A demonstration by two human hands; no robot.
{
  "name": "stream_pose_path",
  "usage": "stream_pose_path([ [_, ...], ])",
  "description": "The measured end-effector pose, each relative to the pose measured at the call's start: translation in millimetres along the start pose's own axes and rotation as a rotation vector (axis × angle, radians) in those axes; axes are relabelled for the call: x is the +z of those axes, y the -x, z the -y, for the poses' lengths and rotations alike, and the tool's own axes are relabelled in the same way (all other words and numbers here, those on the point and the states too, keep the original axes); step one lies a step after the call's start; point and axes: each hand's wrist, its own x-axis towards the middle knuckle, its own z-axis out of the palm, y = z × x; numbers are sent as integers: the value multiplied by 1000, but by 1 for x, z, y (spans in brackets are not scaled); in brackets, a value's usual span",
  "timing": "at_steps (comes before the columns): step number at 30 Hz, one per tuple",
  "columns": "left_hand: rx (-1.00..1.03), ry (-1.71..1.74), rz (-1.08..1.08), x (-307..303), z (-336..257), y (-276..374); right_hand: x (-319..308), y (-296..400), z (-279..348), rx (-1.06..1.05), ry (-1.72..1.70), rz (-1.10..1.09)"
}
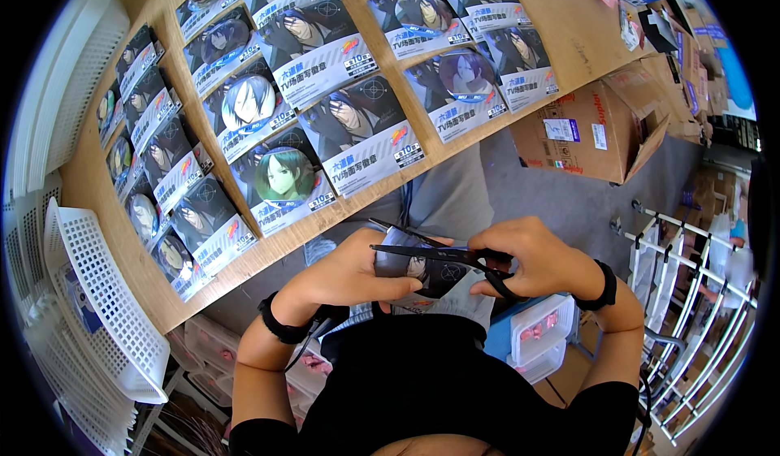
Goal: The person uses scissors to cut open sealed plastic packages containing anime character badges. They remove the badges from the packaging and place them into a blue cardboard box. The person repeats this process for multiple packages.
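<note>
In my right hand [524, 255] is a pair of black scissors [439, 250], fingers in the handle loops. The blades are apart and lie over the upper part of a small printed packet [436, 276]. My left hand [359, 270] holds this packet, with the thumb on its front. Both hands are above my lap, off the table's edge. On the wooden table [402, 194] lie rows of similar printed packets [356, 127]. Round character badges rest on several of them, one with a green picture [285, 176], another pale [248, 104].
White perforated plastic baskets [106, 297] stand along the left side. An opened cardboard box [579, 127] is beyond the table's right edge. A white metal rack [694, 310] is at the right. Clear plastic bins [539, 334] with pink items sit low beside me.
</note>
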Motion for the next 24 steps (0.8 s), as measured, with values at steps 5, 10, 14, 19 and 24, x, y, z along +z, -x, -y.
stream_pose_path([
  [5, -19, 3, -6, 0, -2, 1, 5, -1, -2, -8, -15, -15],
  [10, -25, 11, -5, -1, -2, 1, 8, 0, -3, -12, -19, -30],
  [14, -33, 17, -31, -1, -2, 1, 12, 1, -5, -22, 18, -51],
  [19, -50, 20, -42, -3, 5, 1, 15, 1, -4, -24, 38, -57],
  [24, -83, 68, -30, -2, 13, 2, 11, -3, -3, 25, -10, -12],
])
